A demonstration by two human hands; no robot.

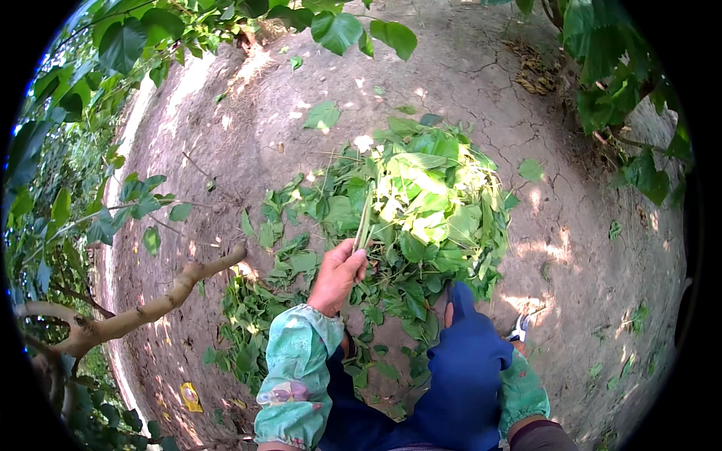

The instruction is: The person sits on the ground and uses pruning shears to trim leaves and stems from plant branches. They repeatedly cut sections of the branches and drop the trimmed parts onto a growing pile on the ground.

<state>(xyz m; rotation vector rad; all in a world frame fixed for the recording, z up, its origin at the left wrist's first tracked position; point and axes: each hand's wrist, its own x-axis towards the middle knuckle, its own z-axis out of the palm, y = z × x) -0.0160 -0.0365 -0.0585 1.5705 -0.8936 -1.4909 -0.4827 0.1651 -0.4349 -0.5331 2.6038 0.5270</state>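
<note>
My left hand (pixel 337 277) is closed around the lower ends of several thin green stems (pixel 365 220), which point away from me. Their upper ends run into a large heap of broad green leaves (pixel 417 197) on the ground, brightly sunlit in the middle. To the right of my knee, my right hand (pixel 518 347) grips a pair of pruning shears (pixel 520 327). Much of that hand is hidden by my blue trouser leg (pixel 468 361), and the shears are small in view. Patterned green sleeve covers reach to both wrists.
A thick bare branch (pixel 163 296) reaches in from the left. Leafy twigs (pixel 135 206) hang above it, with more foliage (pixel 615 73) at upper right. Loose leaves (pixel 254 332) lie around my feet. A yellow wrapper (pixel 191 397) rests on the cracked soil (pixel 598 270) at lower left.
</note>
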